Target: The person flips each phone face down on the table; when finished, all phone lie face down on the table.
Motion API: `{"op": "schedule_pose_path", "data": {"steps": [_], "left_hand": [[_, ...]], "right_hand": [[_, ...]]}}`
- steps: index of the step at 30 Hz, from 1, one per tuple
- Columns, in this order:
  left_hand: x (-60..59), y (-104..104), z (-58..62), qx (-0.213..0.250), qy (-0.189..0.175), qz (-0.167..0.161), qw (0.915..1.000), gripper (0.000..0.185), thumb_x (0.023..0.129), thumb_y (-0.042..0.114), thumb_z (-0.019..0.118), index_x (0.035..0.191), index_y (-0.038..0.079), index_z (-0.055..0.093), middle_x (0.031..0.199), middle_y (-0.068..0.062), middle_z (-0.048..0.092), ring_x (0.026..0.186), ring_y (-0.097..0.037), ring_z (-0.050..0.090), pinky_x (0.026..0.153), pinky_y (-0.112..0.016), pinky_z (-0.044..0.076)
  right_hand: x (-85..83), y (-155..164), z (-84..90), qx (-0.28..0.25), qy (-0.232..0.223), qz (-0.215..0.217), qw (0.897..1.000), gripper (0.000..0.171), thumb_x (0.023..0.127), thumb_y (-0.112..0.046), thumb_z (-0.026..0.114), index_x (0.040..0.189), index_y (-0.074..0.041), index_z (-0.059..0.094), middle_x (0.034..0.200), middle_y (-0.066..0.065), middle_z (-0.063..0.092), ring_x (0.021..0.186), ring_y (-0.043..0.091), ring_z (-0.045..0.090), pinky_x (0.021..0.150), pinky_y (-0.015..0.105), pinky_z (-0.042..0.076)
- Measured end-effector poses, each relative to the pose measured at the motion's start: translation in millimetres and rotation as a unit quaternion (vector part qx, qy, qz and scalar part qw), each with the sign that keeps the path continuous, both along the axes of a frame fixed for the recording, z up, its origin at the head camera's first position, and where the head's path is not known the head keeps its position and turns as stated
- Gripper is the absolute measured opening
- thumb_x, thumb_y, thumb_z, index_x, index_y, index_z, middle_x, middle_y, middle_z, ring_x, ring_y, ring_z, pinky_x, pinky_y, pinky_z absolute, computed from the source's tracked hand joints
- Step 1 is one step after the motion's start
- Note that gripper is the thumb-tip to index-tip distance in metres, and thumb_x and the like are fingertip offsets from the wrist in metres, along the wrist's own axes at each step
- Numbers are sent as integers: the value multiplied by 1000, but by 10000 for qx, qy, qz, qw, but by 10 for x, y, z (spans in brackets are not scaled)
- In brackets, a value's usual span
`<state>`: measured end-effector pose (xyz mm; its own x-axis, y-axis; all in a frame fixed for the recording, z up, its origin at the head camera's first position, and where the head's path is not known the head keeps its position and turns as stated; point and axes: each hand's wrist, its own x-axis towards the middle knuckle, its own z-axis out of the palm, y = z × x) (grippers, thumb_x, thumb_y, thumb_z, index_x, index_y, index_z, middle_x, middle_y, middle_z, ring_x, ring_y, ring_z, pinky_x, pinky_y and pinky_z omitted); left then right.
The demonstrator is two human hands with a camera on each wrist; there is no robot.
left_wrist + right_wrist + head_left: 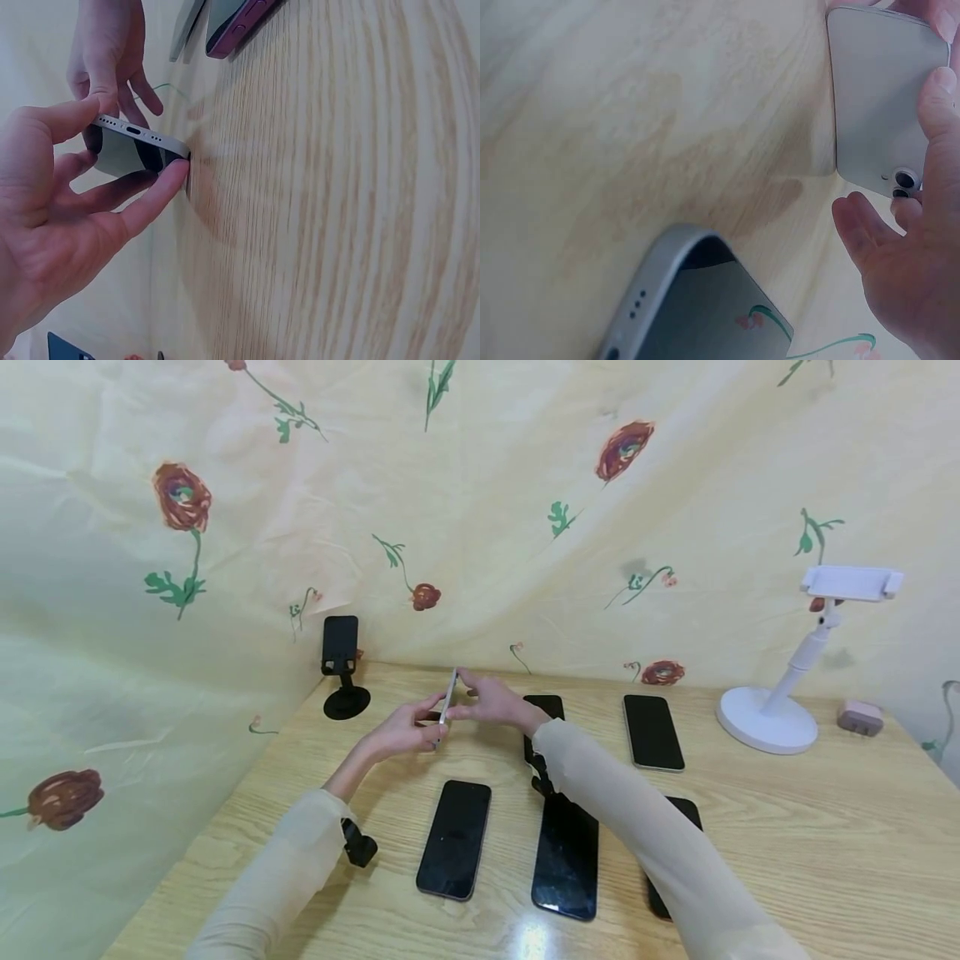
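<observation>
Standing at the back left of the worktop (787, 827), a black phone stand (342, 670) is seen. Just right of it, a silver phone (447, 697) is held edge-on above the wood, pinched at its lower end by the left hand (401, 732) and at its upper end by the right hand (495, 700). Dark phones (455, 838) are laid flat nearer, and a white stand (780, 693) is set far right.

We are reaching both sleeved arms forward until the hands meet. Our left hand (401, 732) is pinching with curled thumb and fingers (154, 196); our right hand (495, 700) is gripping from the opposite side, fingers bent.
</observation>
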<state>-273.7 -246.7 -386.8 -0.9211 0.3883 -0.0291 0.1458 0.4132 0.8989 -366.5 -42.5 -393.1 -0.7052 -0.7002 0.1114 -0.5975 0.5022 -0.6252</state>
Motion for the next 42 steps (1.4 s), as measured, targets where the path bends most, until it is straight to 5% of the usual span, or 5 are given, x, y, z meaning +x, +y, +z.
{"op": "schedule_pose_path", "data": {"steps": [15, 24, 29, 34, 42], "left_hand": [[11, -10, -1, 169, -182, 147, 9996, 68, 103, 9, 55, 161, 8, 17, 142, -35, 42, 114, -42, 58, 86, -45, 55], [28, -7, 0, 54, -90, 138, 9998, 68, 104, 12, 55, 160, 6, 16, 142, -35, 41, 120, -45, 52, 86, -45, 55], [40, -2, 13, -82, -29, 138, 9999, 70, 104, 12, 55, 160, 4, 14, 142, -36, 41, 120, -44, 53, 86, -43, 55], [44, -1, 13, 20, -72, 110, 9999, 71, 103, 2, 52, 161, 8, 12, 143, -34, 39, 122, -44, 51, 87, -45, 54], [41, -35, -3, 271, -242, 116, 9993, 71, 101, -4, 44, 161, 7, 9, 143, -35, 37, 119, -42, 55, 88, -45, 54]], "right_hand": [[41, -65, -71, -33, -153, -1, 9999, 99, 92, -40, 73, 159, -3, 12, 142, 28, 48, 125, 34, 55, 104, 41, 42], [91, -104, -93, -114, -283, 43, 9995, 108, 87, -44, 77, 159, -2, 8, 155, 19, 34, 127, 32, 54, 105, 38, 42], [113, -129, -105, -53, -289, -17, 9996, 113, 85, -51, 77, 160, -3, 7, 152, 21, 40, 126, 28, 54, 102, 36, 44], [123, -146, -116, 66, -231, -35, 9997, 114, 84, -53, 77, 159, 1, 8, 135, 27, 55, 108, 25, 60, 91, 35, 48], [144, -169, -164, 74, -226, 7, 9997, 106, 87, -47, 77, 159, -1, 15, 144, 23, 50, 123, 23, 53, 103, 37, 41]]}}
